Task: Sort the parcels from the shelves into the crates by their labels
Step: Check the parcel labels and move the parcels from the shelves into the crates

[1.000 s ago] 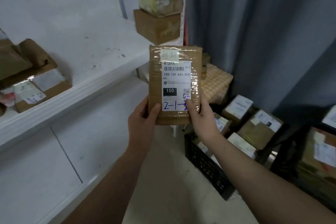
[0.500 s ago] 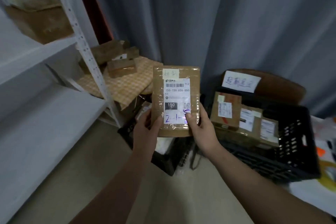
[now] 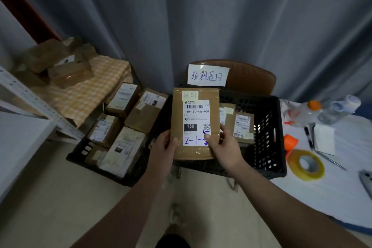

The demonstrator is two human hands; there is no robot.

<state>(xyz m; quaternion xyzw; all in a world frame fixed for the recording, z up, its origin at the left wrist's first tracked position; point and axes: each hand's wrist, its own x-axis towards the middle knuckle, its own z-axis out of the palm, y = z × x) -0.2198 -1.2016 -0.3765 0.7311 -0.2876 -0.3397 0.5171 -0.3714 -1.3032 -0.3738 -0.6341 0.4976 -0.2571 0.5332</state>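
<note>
I hold a flat brown parcel (image 3: pixel 194 94) upright, its white label reading 150-150-A26-050 and a handwritten 2-1. My left hand (image 3: pixel 164 148) grips its lower left edge, thumb on the front. My right hand (image 3: pixel 226 148) grips the lower right corner, thumb on the label. The parcel hovers over the near left part of a black crate (image 3: pixel 269 137) that holds a few labelled parcels (image 3: pixel 242 127). A handwritten paper sign (image 3: pixel 207 75) stands behind this crate. A second black crate (image 3: pixel 80 155) to the left holds several parcels (image 3: pixel 122 147).
A white shelf unit (image 3: pixel 30 104) stands at the left, with brown parcels on a checked cloth (image 3: pixel 86 94) behind it. At the right a white table (image 3: pixel 332 191) carries a yellow tape roll (image 3: pixel 306 165), an orange object, bottles, pens and scissors. A grey curtain hangs behind.
My view has turned from the shelves to the right and down toward the crates. The parcel, still in both hands, has moved over the black crate with the sign.
</note>
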